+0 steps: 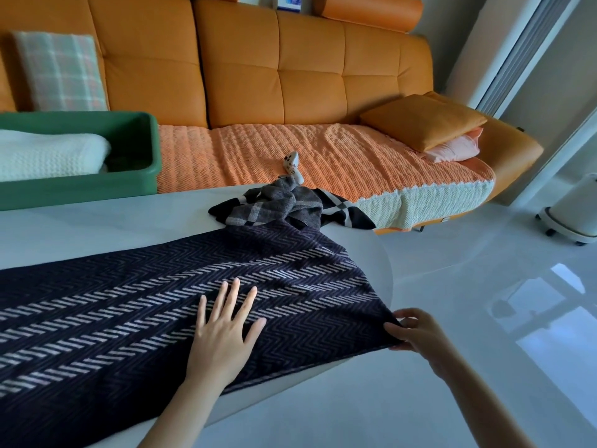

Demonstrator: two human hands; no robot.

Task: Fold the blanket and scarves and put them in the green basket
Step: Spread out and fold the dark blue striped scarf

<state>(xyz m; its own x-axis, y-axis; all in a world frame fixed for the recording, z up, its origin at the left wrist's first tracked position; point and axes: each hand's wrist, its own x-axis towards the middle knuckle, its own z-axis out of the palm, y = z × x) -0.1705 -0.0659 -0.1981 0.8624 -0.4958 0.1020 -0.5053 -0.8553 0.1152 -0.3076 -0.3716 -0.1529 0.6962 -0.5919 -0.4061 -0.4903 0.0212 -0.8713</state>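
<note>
A dark navy scarf with pale zigzag stripes (135, 305) lies spread along the white table (97, 227). My left hand (223, 331) lies flat on it with its fingers straight and spread. My right hand (416, 331) pinches the scarf's right corner at the table's edge. Behind it a crumpled grey and black checked scarf (277, 205) lies at the table's far edge, partly hanging over. The green basket (139, 179) stands at the far left with a folded white blanket (48, 156) inside.
An orange sofa (290, 76) with a knitted orange throw (323, 156) runs behind the table. A small white game controller (292, 164) lies on the throw. Cushions (423, 124) are stacked at the sofa's right end. A white wheeled appliance (571, 211) stands on the shiny floor at right.
</note>
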